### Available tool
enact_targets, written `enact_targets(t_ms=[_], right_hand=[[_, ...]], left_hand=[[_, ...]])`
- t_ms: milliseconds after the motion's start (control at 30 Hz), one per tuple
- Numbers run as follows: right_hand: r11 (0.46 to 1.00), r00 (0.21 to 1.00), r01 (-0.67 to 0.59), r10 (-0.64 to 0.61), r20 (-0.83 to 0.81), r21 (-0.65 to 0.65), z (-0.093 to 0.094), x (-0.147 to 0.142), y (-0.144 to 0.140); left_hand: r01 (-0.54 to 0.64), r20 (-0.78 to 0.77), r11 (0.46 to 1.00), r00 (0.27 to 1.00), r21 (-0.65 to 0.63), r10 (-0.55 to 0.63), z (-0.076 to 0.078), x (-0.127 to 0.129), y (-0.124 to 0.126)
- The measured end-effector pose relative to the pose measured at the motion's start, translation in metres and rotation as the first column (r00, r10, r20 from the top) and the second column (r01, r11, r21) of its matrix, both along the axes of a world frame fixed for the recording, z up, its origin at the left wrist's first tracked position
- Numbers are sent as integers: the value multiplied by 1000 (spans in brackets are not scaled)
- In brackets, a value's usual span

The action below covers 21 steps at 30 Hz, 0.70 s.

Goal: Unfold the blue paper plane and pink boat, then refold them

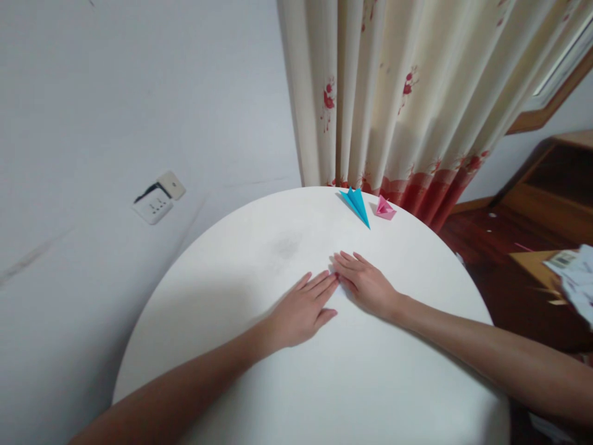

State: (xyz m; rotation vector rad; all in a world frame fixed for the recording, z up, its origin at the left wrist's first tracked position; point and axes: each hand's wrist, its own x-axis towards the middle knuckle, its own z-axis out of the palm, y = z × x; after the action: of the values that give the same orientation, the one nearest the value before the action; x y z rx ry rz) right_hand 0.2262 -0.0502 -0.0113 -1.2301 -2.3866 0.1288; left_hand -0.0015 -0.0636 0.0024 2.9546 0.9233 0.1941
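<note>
Smooth here, faintly glossy across the white tabletop [370,383]; papery, matt on the blue dart [356,206], papery again on the pink piece [385,209]! Clothlike down the curtain [417,117], plastic-looking at the wall socket [155,206], glossy and woodlike on the floor [493,272].

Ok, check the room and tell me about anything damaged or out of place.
The wall socket shows a dark gap along its upper edge, as if it had come loose from the wall. A grey smudge marks the white table beyond the left hand, and dark scuffs streak the wall.
</note>
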Motion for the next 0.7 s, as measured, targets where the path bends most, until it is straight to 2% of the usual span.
enact_targets(t_ms=[100,267,433,700], right_hand=[[1000,999,-27,27,-21,5,-4,1,-3],[998,998,-51,52,-44,23,-6,1,-4],[998,995,-63,65,-76,30,-3,-3,-6],[997,997,-79,79,-22,23,7,-4,-8]], left_hand=[[-12,130,999,991,-39,17,-4,-6,11],[-125,364,985,917,-117,160,-8,-10,30],[-139,398,974,895,-178,201,-9,-6,32],[-163,468,943,836,-290,289,-14,-4,29]])
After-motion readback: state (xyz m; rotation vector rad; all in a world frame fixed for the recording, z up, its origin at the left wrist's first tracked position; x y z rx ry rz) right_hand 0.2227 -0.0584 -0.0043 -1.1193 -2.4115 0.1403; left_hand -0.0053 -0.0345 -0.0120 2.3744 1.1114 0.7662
